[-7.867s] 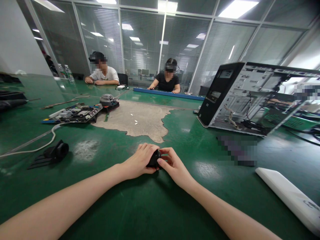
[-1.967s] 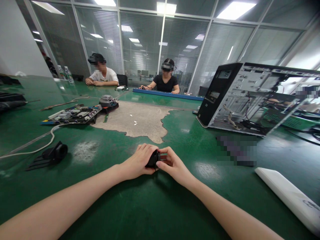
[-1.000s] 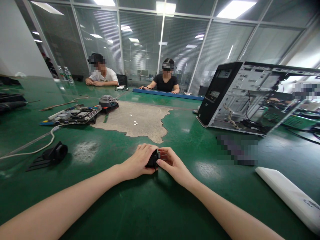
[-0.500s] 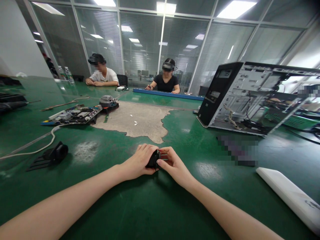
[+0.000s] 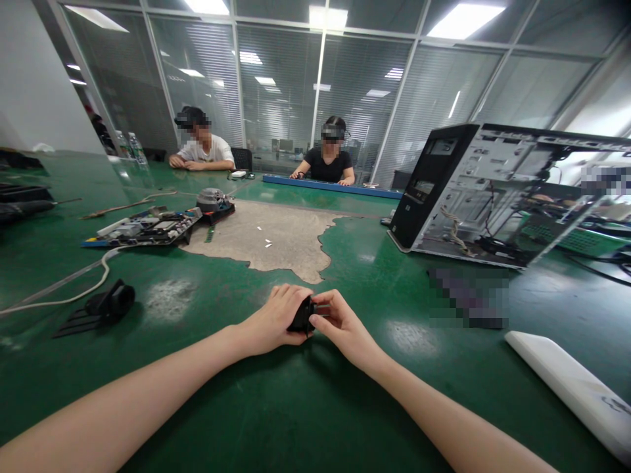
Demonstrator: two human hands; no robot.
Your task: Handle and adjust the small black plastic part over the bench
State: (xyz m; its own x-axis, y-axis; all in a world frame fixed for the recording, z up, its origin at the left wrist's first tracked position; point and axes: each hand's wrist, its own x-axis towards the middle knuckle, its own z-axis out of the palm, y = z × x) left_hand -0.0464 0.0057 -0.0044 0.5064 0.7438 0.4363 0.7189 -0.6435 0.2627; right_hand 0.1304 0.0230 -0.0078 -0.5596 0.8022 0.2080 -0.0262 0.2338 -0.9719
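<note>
A small black boxy part (image 5: pixel 302 316), perhaps plastic, sits between my hands just above the green table (image 5: pixel 276 407). My left hand (image 5: pixel 280 313) wraps around its left side and top, fingers curled over it. On its right side, my right hand (image 5: pixel 340 320) pinches the edge with thumb and fingertips. Much of the part is covered by my fingers, so its exact kind cannot be made out. To the left lies a black plastic piece (image 5: pixel 109 299) with a round ring and flat prongs.
A circuit board (image 5: pixel 148 226) and a round fan-like cooler (image 5: pixel 215 202) lie at the back left beside a pale cable (image 5: pixel 104 268). An open computer case (image 5: pixel 436 187) stands at right, a white panel (image 5: pixel 562 387) nearer. Two people (image 5: pixel 204 148) sit across the table.
My hands and the black part stay almost in place, with only a slight shift of the right fingers. The person in black has lowered a hand a little.
</note>
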